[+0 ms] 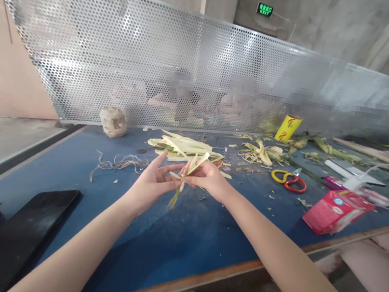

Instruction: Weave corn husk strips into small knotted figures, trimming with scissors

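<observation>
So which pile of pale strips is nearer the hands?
The left pile of long strips, just beyond the fingers; the curlier right pile lies farther off, near the yellow roll.

head view, forward and down, tabletop [198, 244] close

A green sign [265, 10] reads "EXIT" ("安全出口" above).

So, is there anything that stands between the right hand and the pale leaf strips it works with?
Nothing visible: the right hand pinches the leaf strips directly. The left hand is at their other side, not in between. The scissors lie on the table, well off to the right.
</observation>
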`<state>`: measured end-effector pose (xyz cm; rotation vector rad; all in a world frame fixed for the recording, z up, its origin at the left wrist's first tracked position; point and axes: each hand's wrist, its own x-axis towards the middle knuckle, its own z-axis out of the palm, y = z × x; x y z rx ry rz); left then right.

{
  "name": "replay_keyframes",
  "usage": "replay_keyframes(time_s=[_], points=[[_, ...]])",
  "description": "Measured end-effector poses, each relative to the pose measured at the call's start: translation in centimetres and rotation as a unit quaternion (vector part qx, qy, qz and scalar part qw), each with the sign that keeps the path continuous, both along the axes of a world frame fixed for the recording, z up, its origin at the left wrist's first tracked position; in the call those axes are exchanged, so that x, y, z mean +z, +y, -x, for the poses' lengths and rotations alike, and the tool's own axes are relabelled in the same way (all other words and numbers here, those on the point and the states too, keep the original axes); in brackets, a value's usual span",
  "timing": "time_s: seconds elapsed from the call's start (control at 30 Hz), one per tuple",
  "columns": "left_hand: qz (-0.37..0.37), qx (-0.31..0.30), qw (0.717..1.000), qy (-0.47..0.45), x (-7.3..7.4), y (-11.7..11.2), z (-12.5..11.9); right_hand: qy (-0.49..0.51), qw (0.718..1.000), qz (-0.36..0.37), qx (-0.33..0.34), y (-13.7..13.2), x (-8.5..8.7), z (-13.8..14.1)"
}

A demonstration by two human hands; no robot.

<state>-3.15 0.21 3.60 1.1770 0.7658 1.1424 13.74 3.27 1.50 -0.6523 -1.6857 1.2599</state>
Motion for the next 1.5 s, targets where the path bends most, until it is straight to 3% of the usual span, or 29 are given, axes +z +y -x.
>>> replay_keyframes(time_s=[0.2,0.37,0.53,0.87,1.17,1.37,1.5], points=[[0.002,0.005,1.0,0.031,0.05,-0.02,0.07,0.006,1.0,0.03,0.006,0.16,-0.18,-0.13],[-0.013,-0.02,0.998,0.059,-0.2,0.08,0.16,0.023,0.996,0.069,0.054,0.21,-0.16,-0.36],[-0.019,-0.007,0.999,0.038,-0.11,0.08,0.08,0.036,0.992,0.09,0.082,0.21,0.01,-0.62],[0.002,-0.018,0.999,0.041,-0.31,0.06,0.11,0.038,0.992,0.089,0.076,0.45,-0.31,-0.53],[0.011,-0.007,0.997,0.07,-0.04,-0.1,-0.06,-0.001,0.993,0.092,0.069,0.34,-0.16,-0.68],[0.012,0.033,0.998,0.043,-0.4,0.42,-0.16,0.029,0.993,0.086,0.07,0.57,-0.56,-0.63],[0.024,0.022,0.998,0.048,-0.16,0.29,-0.13,0.032,0.994,0.071,0.071,0.74,-0.77,-0.54]])
